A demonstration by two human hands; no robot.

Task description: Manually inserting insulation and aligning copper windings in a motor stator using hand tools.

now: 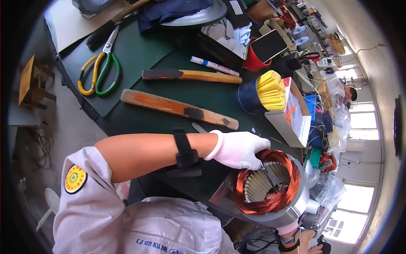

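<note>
A motor stator [292, 209] with a grey metal ring and thick copper wire windings [291, 180] stands at the lower right of the bench. Pale strips line its inside wall. Over the windings' near rim is my left hand [241, 149] in a white glove, fingers closed round a thin metal tool [270, 178] that reaches into the bore. The tool's exact kind does not show. Beyond the stator's lower edge, only the cuff and wrist of my right hand [288, 230] appear; its fingers are hidden behind the stator.
On the dark green bench lie scissors [101, 72], two wooden sticks [179, 109] and a paint marker [213, 65]. A dark cup of yellow strips [249, 95], a cardboard box [292, 122] and a red container with a phone [268, 46] stand beyond. Another person [350, 94] is far off.
</note>
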